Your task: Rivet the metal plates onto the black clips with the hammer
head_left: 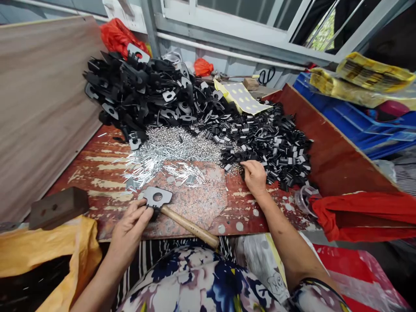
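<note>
In my left hand (131, 223) is a flat black plastic plate (157, 197) with a pale grey face and a round hole, pinched by its near left edge. A hammer's wooden handle (191, 226) lies beneath and beside it, its head mostly hidden by the plate and hand. My right hand (255, 177) reaches to the left edge of a heap of small black clips (279, 147). Its thumb and fingers are pressed together; what they hold, if anything, is hidden. Thin silver pins (185, 174) lie on the stone slab (208, 203) between the hands.
Black plastic plates (130, 86) are heaped at the back left, beside small metal pieces (195, 145). A dotted sticker sheet (245, 97) rests on the clips. Wooden boards (334, 138) wall the sides. A dark block (58, 207) and yellow bag (87, 242) sit left, red cloth (364, 212) right.
</note>
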Available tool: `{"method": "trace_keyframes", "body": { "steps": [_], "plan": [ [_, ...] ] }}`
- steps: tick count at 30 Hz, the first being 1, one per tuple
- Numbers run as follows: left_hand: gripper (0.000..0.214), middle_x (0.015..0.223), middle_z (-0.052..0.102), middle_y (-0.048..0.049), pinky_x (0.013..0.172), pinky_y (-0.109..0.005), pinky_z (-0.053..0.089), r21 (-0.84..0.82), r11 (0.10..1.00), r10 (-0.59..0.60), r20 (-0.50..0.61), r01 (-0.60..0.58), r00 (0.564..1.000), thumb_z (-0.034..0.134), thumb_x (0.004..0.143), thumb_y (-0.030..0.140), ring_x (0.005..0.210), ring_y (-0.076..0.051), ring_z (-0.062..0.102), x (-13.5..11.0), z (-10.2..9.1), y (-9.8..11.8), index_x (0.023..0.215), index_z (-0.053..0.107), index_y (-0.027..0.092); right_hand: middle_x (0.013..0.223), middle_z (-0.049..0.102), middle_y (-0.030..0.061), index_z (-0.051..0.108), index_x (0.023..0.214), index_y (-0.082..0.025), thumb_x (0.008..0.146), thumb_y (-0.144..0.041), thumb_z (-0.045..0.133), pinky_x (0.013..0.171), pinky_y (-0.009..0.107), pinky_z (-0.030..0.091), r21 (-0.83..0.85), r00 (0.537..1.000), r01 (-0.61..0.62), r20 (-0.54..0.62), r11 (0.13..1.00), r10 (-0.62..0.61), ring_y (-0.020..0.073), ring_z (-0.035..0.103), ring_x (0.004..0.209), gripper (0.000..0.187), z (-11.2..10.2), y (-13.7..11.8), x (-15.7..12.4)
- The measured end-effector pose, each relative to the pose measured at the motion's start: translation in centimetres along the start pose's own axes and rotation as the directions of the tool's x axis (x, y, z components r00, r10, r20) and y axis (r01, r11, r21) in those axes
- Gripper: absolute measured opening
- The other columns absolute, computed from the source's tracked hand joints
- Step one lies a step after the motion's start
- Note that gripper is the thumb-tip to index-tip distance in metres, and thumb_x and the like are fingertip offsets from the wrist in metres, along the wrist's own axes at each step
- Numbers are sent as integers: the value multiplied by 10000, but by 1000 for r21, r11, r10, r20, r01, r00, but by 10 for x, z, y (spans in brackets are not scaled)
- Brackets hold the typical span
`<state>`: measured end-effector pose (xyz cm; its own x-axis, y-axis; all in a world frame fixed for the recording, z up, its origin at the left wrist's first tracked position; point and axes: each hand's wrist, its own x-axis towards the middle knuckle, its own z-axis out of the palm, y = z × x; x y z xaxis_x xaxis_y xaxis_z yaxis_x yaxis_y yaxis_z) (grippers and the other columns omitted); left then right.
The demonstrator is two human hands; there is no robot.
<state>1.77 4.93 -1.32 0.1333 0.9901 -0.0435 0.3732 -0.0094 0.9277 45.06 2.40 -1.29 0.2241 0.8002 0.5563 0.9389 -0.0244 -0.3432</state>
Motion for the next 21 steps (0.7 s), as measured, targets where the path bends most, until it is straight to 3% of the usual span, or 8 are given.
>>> {"method": "trace_keyframes", "body": {
  "steps": [3, 5, 8, 12, 16, 19, 21],
  "plan": [
    [495, 1259, 652, -104, 1233, -463, 299, -80, 995, -66, -20, 64, 998, 669, 793, 711, 1308, -341, 539, -1, 0, 1, 796, 763, 224, 1080, 746, 95, 732, 1133, -214, 998, -234, 499, 921, 398, 547, 153, 998, -61, -22, 986, 65, 223, 692, 994, 270, -9, -22, -4],
    [486, 1261, 642, -102, 1239, -451, 287, -120, 989, -85, -10, 83, 996, 700, 777, 702, 1325, -339, 518, -1, 1, 1, 771, 753, 219, 1058, 764, 57, 728, 1147, -242, 972, -239, 564, 873, 367, 579, 353, 991, -88, 130, 932, 44, 204, 718, 947, 240, -10, -49, -13],
    [465, 1274, 628, -91, 1247, -437, 270, -177, 979, -106, -33, 99, 994, 730, 770, 681, 1377, -332, 473, 0, 3, 0, 742, 742, 217, 970, 769, 29, 768, 1054, -266, 933, -152, 582, 835, 357, 593, 489, 928, -56, 348, 871, -136, 196, 721, 890, 249, -4, -89, -31],
    [440, 1376, 605, -76, 1204, -426, 356, -325, 926, -224, -67, 191, 972, 773, 738, 651, 1427, -341, 440, -2, 0, 4, 805, 766, 216, 1164, 711, 117, 765, 1118, -253, 926, -84, 515, 968, 494, 544, 394, 938, 32, 304, 919, -164, 273, 643, 1101, 357, -2, -113, -52],
    [489, 1479, 567, -82, 1136, -412, 437, -524, 801, -364, -44, 288, 930, 876, 642, 536, 1460, -352, 417, -9, -5, 17, 998, 786, 213, 1130, 702, 124, 692, 1270, -223, 936, -121, 553, 914, 462, 576, 216, 895, 179, 369, 960, -250, 279, 630, 1056, 376, -4, -115, -63],
    [428, 1482, 544, -102, 1099, -364, 462, -476, 836, -319, -14, 274, 948, 857, 678, 528, 1484, -331, 377, -16, -2, 28, 937, 800, 192, 991, 718, 120, 707, 1217, -189, 914, -83, 540, 837, 428, 588, 84, 891, 215, 392, 973, -230, 272, 654, 925, 362, 0, -118, -62],
    [358, 1457, 528, -109, 962, -310, 540, -394, 881, -255, 73, 263, 964, 828, 726, 518, 1464, -320, 379, -21, 3, 34, 861, 797, 188, 953, 722, 105, 724, 1146, -195, 889, -49, 516, 817, 403, 587, 105, 912, 162, 362, 981, -190, 253, 671, 885, 361, 1, -123, -56]
  ]
}}
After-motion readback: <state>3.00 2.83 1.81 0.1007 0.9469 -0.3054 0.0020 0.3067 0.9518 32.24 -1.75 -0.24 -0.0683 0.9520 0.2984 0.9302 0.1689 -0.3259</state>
